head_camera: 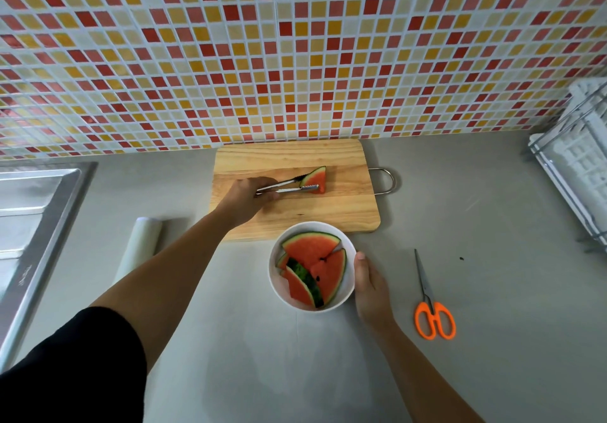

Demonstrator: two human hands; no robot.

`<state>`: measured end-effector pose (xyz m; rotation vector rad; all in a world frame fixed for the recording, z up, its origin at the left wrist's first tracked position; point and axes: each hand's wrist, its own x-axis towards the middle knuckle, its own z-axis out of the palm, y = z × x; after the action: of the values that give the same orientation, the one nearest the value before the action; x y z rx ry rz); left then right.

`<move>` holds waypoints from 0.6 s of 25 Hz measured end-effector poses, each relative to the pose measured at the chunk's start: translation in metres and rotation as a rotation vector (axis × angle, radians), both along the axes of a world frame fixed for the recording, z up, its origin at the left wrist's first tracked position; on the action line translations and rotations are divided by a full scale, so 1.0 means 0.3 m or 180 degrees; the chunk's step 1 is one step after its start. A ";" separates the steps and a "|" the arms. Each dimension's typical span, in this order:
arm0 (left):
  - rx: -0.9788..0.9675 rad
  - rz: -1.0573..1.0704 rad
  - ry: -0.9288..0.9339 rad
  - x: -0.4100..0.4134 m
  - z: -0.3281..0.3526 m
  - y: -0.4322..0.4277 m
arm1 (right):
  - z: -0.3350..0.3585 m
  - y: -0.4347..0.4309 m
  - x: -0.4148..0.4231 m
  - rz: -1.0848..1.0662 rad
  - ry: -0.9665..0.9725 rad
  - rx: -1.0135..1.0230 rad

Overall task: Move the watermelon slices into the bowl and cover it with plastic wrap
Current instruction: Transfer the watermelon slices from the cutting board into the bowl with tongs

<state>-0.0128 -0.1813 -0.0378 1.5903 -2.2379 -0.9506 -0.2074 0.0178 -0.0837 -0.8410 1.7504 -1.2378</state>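
Observation:
A white bowl (348, 283) sits on the grey counter in front of a wooden cutting board (289, 156). Several watermelon slices (312, 248) lie inside the bowl. One last slice (316, 178) rests on the board. My left hand (244, 197) grips metal tongs (284, 188), whose tips are on either side of that slice. My right hand (369, 283) rests against the bowl's right side, thumb at the rim. A roll of plastic wrap (143, 243) lies on the counter to the left of my left forearm.
Orange-handled scissors (432, 311) lie to the right of the bowl. A steel sink (29, 222) is at the left edge. A wire dish rack (578, 173) stands at the right. A tiled wall rises behind the board.

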 end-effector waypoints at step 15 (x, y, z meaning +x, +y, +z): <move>-0.0201 0.0204 -0.0265 0.002 0.098 0.005 | -0.020 0.000 -0.005 0.0000 0.0021 0.0067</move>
<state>-0.0121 -0.1798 -0.0083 1.6920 -2.2330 -0.8030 -0.2089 0.0178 -0.0896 -0.8338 1.7656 -1.2157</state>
